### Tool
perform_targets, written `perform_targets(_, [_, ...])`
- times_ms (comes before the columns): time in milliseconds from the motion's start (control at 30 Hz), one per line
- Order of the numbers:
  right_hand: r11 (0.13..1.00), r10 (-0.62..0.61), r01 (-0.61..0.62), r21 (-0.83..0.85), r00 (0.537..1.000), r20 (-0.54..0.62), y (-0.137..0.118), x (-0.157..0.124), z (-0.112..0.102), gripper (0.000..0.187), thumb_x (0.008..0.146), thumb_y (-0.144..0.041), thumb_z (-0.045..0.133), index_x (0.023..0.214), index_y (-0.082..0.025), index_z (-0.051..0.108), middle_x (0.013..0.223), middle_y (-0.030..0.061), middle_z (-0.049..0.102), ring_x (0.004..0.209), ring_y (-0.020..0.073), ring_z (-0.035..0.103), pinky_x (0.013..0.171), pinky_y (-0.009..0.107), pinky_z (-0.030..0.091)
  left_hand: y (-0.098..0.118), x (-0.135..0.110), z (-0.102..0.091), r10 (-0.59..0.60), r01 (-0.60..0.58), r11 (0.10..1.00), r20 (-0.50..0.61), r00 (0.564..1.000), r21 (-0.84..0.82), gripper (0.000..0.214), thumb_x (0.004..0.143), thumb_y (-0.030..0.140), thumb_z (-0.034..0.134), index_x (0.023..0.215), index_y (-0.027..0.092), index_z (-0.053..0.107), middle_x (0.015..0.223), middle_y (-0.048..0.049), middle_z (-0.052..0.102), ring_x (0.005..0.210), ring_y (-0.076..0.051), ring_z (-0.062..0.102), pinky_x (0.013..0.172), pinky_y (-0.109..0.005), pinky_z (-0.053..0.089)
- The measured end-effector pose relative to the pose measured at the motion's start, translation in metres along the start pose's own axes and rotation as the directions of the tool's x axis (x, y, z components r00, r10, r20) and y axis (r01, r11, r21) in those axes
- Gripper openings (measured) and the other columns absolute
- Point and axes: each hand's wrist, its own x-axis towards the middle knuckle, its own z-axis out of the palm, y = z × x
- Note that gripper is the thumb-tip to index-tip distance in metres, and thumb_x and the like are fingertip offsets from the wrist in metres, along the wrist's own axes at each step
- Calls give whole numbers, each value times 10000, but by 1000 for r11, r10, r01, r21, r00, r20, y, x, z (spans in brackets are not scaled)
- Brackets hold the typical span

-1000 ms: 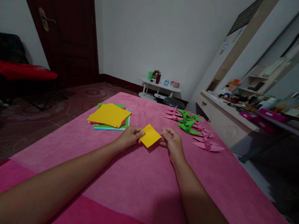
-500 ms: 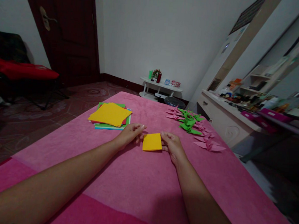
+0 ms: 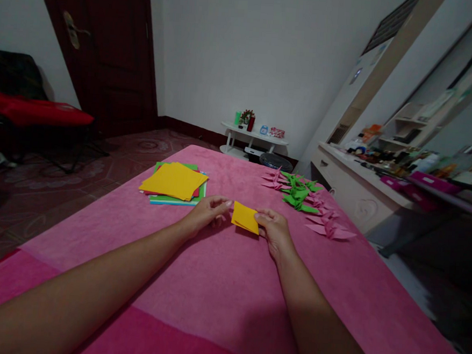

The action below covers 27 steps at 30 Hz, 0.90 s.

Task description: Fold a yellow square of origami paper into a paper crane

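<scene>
A small folded square of yellow origami paper (image 3: 244, 217) is tilted just above the pink cloth, its layers slightly parted along the lower edge. My right hand (image 3: 273, 228) pinches its right side, thumb on top and fingers behind. My left hand (image 3: 209, 214) is by the paper's left corner, fingers loosely bent and apart, holding nothing; a small gap seems to separate its fingertips from the paper. To the left lies a stack of coloured paper sheets (image 3: 173, 181), yellow uppermost, with red, green, white and blue edges showing beneath.
Folded green paper cranes (image 3: 298, 197) and pink paper cranes (image 3: 329, 228) stand along the right side of the pink cloth (image 3: 195, 293). Beyond are a low white table (image 3: 259, 134), a cluttered dresser (image 3: 365, 180) at right, and a red-draped chair (image 3: 34, 110) at left.
The yellow paper has been lifted and turned in my right hand, its left edge rising and its layers parting. My left hand has shifted very slightly.
</scene>
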Motion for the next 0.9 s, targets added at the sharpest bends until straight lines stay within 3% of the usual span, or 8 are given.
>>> perform_targets(100, [997, 30, -29, 67, 999, -13, 0, 0, 1, 260, 597, -171, 681, 848, -153, 614, 701, 8, 688, 570, 141, 657, 507, 228, 538, 2, -2, 0, 30, -29, 999, 58, 998, -14, 508, 762, 498, 595, 1104, 123, 577, 705, -16, 618, 442, -45, 458, 399, -161, 307])
perform_targets(267, [993, 34, -31, 110, 999, -24, 0, 2, 1, 256, 597, -160, 673, 845, -159, 610, 709, 17, 701, 605, 155, 670, 545, 250, 553, 3, -2, 0, 36, -39, 999, 136, 990, 17, 606, 722, 450, 657, 1204, 114, 507, 683, -38, 667, 477, -73, 494, 436, -172, 318])
perform_targets(667, [996, -4, 5, 90, 1000, -18, -1, -3, 6, 310, 577, -208, 681, 869, -161, 589, 720, 14, 681, 588, 145, 646, 550, 254, 534, -6, 2, -1, 22, -24, 1000, 97, 995, 13, 651, 668, 317, 717, 1240, 136, 465, 689, 11, 594, 515, -80, 531, 451, -170, 386])
perform_targets(800, [989, -116, 121, -91, 992, 51, -1, -10, 18, 263, 611, -236, 646, 858, -170, 588, 716, 11, 650, 620, 160, 631, 564, 279, 521, -13, 5, 2, 7, -3, 998, 51, 999, -71, 705, 607, 129, 694, 1259, 130, 426, 759, -13, 632, 610, -111, 603, 545, -204, 468])
perform_targets(867, [922, -251, 256, -291, 967, 55, -8, -19, 26, 231, 616, -204, 627, 845, -185, 612, 835, 34, 652, 758, 183, 633, 655, 309, 525, -17, 7, 3, 3, -3, 997, 8, 1000, -80, 695, 569, 65, 668, 1227, 113, 451, 797, -36, 650, 660, -133, 627, 592, -232, 494])
perform_targets(900, [853, -362, 351, -386, 931, 47, -13, -25, 31, 244, 619, -181, 620, 862, -200, 626, 935, 40, 641, 858, 190, 617, 722, 317, 517, -19, 8, 4, 3, -5, 997, -18, 1000, -75, 682, 556, 51, 657, 1208, 107, 466, 803, -40, 653, 660, -140, 630, 595, -242, 501])
